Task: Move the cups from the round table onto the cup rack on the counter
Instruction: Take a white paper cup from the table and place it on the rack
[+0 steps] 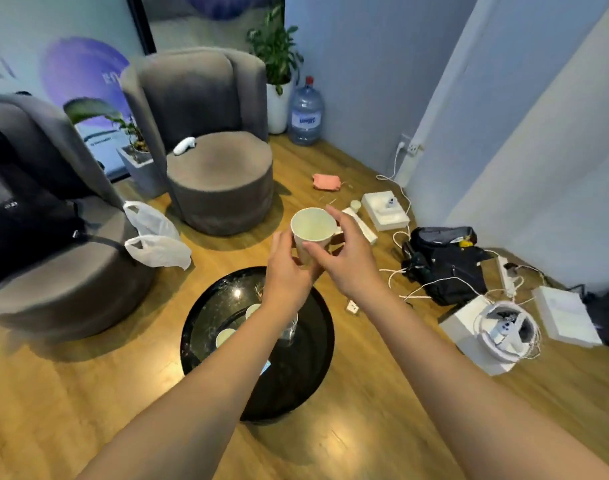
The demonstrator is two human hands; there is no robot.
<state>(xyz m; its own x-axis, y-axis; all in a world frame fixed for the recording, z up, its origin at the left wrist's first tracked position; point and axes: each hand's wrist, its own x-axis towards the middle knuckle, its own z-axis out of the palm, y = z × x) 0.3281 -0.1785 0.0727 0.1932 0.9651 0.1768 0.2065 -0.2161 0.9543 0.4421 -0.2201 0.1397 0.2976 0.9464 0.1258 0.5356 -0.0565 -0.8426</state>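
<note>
Two hands point(285, 271) point(344, 258), one raised cup point(312, 233)

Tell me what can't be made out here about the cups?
- Head view: the left forearm partly covers the cups on the round table, so their count is unclear.
- The white cup: both hands hide its lower half.
- Cup rack and counter: outside the frame.
</note>
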